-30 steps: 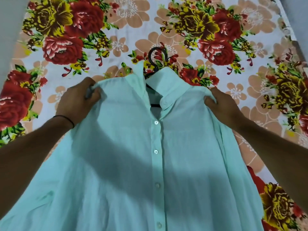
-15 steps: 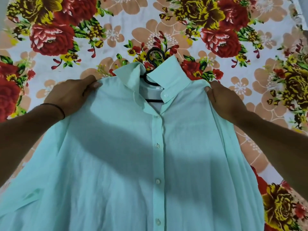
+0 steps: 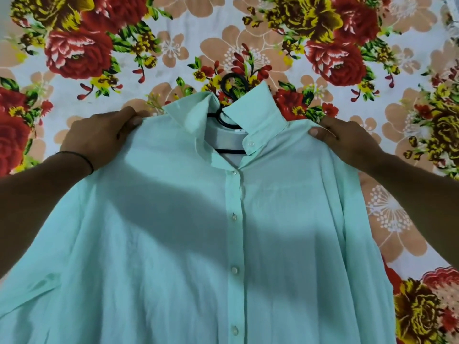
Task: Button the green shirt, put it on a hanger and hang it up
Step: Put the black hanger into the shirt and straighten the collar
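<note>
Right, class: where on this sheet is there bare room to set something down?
Bare floral sheet runs beyond the hanger hook, and flanks the left hand and right hand. The green shirt, gripped at both shoulders, crowds the near middle.

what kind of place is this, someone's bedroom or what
Most likely a bedroom at home: the green shirt is spread over a flower-printed bedsheet, seemingly on a bed, with a black hanger in its collar. Little else shows, so this is a guess.

head view | faces steeply down | close above shirt (image 3: 173,244) | one view only
</note>
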